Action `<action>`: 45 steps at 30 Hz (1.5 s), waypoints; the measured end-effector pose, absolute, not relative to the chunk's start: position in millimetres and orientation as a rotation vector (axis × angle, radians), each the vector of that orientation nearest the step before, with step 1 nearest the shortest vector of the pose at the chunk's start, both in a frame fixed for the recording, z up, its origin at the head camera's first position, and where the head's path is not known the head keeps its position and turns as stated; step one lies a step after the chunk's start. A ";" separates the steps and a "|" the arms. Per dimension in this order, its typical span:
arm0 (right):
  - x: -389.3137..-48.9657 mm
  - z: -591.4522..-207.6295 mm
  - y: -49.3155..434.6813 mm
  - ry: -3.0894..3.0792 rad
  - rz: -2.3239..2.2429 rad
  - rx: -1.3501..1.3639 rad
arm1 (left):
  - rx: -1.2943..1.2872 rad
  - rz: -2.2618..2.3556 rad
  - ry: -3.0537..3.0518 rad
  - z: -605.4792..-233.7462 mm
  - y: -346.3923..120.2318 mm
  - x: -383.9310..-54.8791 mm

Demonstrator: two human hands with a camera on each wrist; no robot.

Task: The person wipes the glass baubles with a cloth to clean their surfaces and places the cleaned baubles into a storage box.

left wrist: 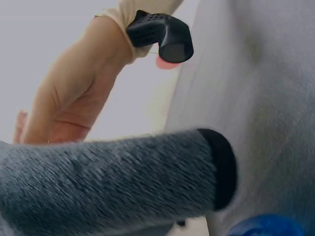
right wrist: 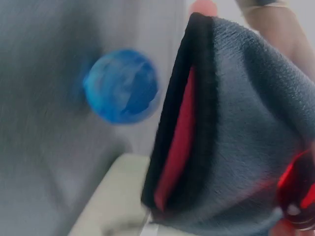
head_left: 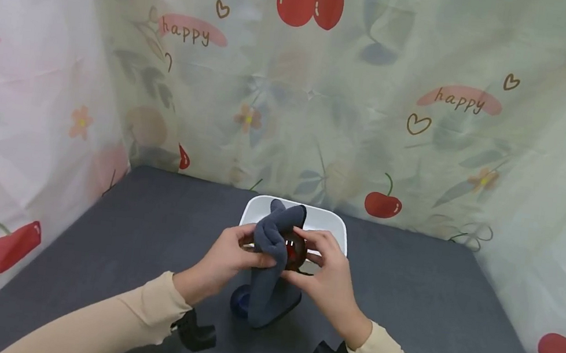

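In the head view my left hand (head_left: 223, 260) grips a grey cloth (head_left: 264, 291) with black edging, thumb in front. The cloth hangs in folds and shows red inside its edge in the right wrist view. My right hand (head_left: 331, 275) holds a round, glossy dark red-brown object (head_left: 296, 251) between thumb and fingers, against the cloth. Its red translucent surface (right wrist: 295, 191) shows at the edge of the right wrist view; its exact kind I cannot tell. Beside the hanging cloth, a blue round glassy object (right wrist: 122, 86) sits on the grey table (head_left: 180, 205).
Behind the hands stands a white rectangular tray (head_left: 327, 219), partly covered by cloth and fingers. Black wrist cameras (head_left: 197, 330) jut from both sleeves. A printed curtain (head_left: 290, 113) with cherries encloses the table at the back and sides.
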State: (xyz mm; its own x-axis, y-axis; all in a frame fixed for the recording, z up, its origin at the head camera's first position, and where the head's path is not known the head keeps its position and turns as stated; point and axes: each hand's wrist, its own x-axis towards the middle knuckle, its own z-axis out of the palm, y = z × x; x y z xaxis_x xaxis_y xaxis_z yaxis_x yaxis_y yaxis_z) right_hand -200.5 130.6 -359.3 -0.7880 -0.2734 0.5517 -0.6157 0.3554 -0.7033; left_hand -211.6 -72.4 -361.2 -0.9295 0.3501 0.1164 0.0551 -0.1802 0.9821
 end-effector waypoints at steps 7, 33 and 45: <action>-202.6 -360.5 134.4 -2.374 1.235 0.833 | 0.429 2.131 1.987 -360.1 -75.1 -216.8; -193.5 -348.2 132.3 -2.242 1.869 0.769 | 0.350 2.299 1.803 -360.6 -80.1 -214.4; -200.3 -345.8 140.3 -2.493 1.086 0.932 | 0.444 2.105 1.914 -364.3 -72.4 -212.9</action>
State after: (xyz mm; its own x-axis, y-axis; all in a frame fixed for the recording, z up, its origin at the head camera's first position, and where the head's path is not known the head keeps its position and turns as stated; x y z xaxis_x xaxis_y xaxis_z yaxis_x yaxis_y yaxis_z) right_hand -200.3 140.3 -345.8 -0.7582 -0.4525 0.4693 -0.6519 0.5130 -0.5585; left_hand -212.9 -72.4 -364.3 -0.9191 0.3910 0.0493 0.0120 -0.0972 0.9952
